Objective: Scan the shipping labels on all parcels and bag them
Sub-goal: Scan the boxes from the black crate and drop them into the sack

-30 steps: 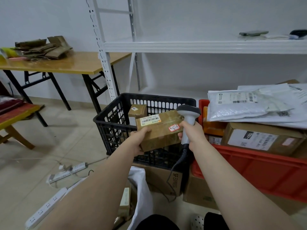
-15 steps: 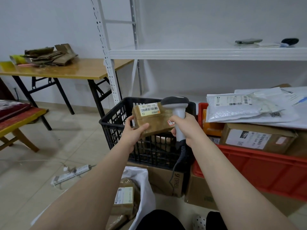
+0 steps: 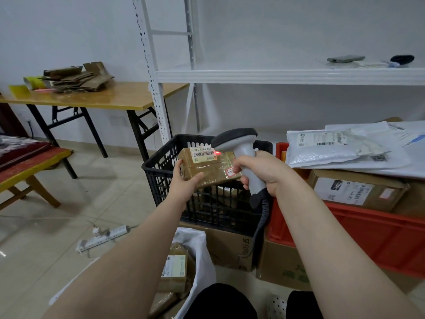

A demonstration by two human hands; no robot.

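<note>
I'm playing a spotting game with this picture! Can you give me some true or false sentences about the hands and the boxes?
1. The left hand holds a brown parcel. True.
2. The right hand holds a phone. False: it grips a grey scanner.
3. A red light glows by the parcel's label. True.
4. The basket behind the parcel is blue. False: the basket is black.
5. The white bag has taped boxes inside. True.
</note>
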